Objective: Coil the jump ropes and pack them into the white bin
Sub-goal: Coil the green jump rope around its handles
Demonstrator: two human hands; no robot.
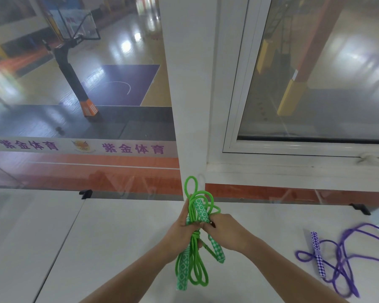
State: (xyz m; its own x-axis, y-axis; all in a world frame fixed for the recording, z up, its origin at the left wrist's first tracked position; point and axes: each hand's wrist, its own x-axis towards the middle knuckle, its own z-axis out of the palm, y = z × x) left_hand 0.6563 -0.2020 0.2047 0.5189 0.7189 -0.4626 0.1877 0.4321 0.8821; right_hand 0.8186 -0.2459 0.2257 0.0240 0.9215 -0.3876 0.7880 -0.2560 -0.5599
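A green jump rope (194,256) with green-and-white patterned handles is bunched into loops and held up above the white table (109,241). My left hand (181,232) grips the bundle at its middle, with loops sticking out above and hanging below. My right hand (224,231) pinches the rope and a handle from the right side. A purple jump rope (337,256) with a purple-and-white patterned handle lies loose on the table to the right. The white bin is not in view.
A glass panel with black clips (85,193) stands along the table's far edge. Behind it are a white pillar (190,106) and a window frame (293,154), overlooking a basketball court.
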